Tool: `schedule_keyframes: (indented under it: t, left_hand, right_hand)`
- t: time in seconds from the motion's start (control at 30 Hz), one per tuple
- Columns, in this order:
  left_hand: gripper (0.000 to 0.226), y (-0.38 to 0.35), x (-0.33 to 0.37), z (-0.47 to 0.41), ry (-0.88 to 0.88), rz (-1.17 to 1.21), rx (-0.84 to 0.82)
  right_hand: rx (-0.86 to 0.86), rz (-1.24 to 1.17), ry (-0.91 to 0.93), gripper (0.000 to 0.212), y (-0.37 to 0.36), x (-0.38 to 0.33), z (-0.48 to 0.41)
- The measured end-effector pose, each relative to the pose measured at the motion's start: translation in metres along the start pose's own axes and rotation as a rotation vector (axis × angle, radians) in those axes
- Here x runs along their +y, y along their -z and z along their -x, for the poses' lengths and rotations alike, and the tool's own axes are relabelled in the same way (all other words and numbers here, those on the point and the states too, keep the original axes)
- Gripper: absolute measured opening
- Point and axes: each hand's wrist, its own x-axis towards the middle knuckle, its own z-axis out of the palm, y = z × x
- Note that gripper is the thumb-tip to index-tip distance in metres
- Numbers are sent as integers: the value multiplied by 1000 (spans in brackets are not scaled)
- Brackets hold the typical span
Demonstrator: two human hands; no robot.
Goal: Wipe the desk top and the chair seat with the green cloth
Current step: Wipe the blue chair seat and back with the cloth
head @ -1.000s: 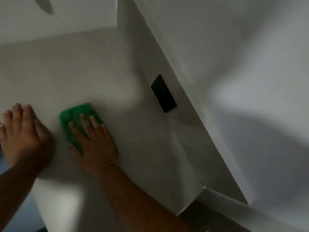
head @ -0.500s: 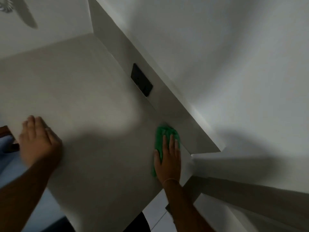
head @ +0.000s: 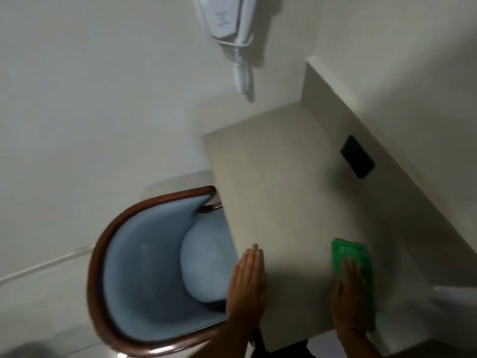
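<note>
Wiping the desk (head: 278, 182) now: right hand (head: 348, 298) flat on the cloth (head: 347, 254) near the desk's right corner, fingers spread, not gripping. Left hand (head: 246, 285) open, bracing on the desk's left edge. Next, probably: finish the desk, then down to the seat (head: 204, 262) left of the desk.

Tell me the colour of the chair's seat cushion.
Pale blue, with a dark reddish-brown wooden rim; the seat cushion shows in the head view.
</note>
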Motion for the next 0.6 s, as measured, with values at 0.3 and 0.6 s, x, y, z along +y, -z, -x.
schedule_keyframes:
  t: [0.3, 0.6]
  left_hand:
    - [64, 93, -56, 52, 297, -182, 91]
    - [72, 127, -170, 102, 517, -198, 181]
  right_hand:
    - [-612, -787, 122, 57, -46, -184, 76]
    - [-897, -730, 21, 47, -96, -294, 147]
